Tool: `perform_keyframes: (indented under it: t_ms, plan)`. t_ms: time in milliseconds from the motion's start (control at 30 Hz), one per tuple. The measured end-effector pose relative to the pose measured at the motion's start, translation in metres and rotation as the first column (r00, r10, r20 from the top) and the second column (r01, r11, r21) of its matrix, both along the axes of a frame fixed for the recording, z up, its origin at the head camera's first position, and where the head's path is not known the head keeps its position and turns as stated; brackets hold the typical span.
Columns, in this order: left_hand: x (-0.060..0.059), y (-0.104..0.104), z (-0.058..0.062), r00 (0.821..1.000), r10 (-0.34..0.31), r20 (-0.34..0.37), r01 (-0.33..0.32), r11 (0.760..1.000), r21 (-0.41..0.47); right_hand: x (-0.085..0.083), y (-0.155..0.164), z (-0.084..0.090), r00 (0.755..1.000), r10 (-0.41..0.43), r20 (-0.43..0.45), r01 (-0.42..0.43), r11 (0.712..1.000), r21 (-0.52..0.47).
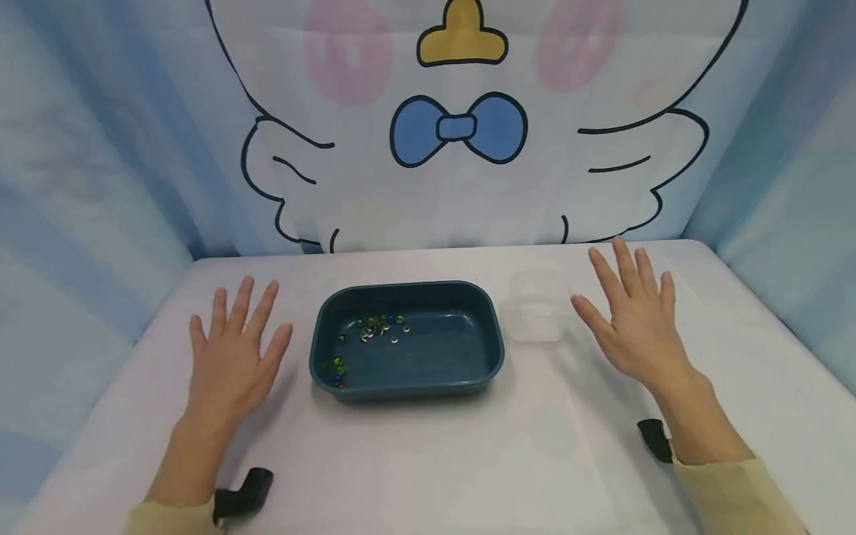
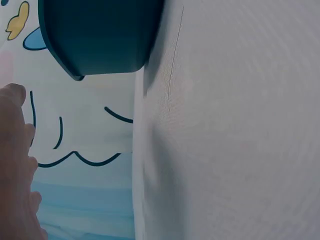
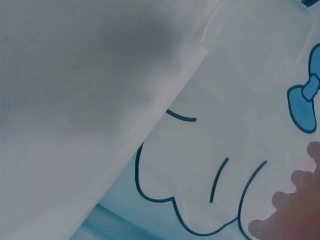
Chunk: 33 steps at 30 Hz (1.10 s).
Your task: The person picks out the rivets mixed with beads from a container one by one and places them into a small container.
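Observation:
My left hand (image 1: pixel 230 364) is held over the table to the left of a dark teal tray (image 1: pixel 428 390), fingers spread and straight, holding nothing. On the other side, my right hand (image 1: pixel 635 331) is likewise spread and bare, just right of a clear plastic container (image 1: pixel 535 319). Inside the tray, green and blue beads (image 1: pixel 374 325) and small metallic pieces (image 1: pixel 366 334) lie scattered towards the left and back. A few more green beads (image 1: pixel 338 364) sit by its left wall. In the left wrist view, the tray's side (image 2: pixel 105 45) shows beyond the thumb (image 2: pixel 16 92).
A white-covered table (image 1: pixel 428 468) carries the tray and container. Behind it hangs a curtain (image 1: pixel 461 200) printed with a cartoon figure and blue bow tie; blue-white curtains (image 1: pixel 80 186) flank the sides. Black wrist mounts (image 1: pixel 244 494) project inward at both wrists.

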<state>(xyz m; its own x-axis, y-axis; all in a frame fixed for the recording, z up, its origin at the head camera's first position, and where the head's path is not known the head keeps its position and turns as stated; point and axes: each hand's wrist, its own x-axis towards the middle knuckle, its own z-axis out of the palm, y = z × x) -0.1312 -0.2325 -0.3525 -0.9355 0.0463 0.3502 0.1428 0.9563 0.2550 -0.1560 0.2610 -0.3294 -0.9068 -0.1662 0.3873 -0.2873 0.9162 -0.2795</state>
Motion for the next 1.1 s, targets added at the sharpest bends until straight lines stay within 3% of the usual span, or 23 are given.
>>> perform_keyframes:
  t_ms: [167,267,567,767,933,1100]
  plan:
    - [-0.004,0.005,0.001,1.0,-0.029,-0.012,0.03,0.997,0.07,-0.001,-0.002,0.002,0.999,0.011,-0.031,-0.011,1.0,-0.005]
    - [-0.01,0.008,0.001,0.998,-0.068,0.005,0.066,0.986,0.156,-0.003,-0.006,0.004,0.999,0.013,-0.048,-0.013,1.0,-0.001]
    - [-0.023,0.016,0.001,0.978,-0.161,0.132,0.092,0.901,0.424,-0.012,-0.022,0.007,0.996,0.059,-0.062,-0.059,0.998,0.001]
    - [-0.028,0.025,0.002,0.965,-0.197,0.174,0.064,0.817,0.574,-0.018,-0.033,0.006,0.991,0.089,-0.099,-0.091,0.996,-0.017]
    - [-0.036,0.029,-0.001,0.955,-0.188,0.231,-0.008,0.76,0.65,-0.022,-0.038,0.01,0.983,0.115,-0.14,-0.122,0.992,-0.041]
    - [-0.043,0.03,-0.006,0.944,-0.256,0.209,0.0,0.633,0.774,-0.026,-0.044,0.01,0.964,0.16,-0.213,-0.177,0.982,-0.064]
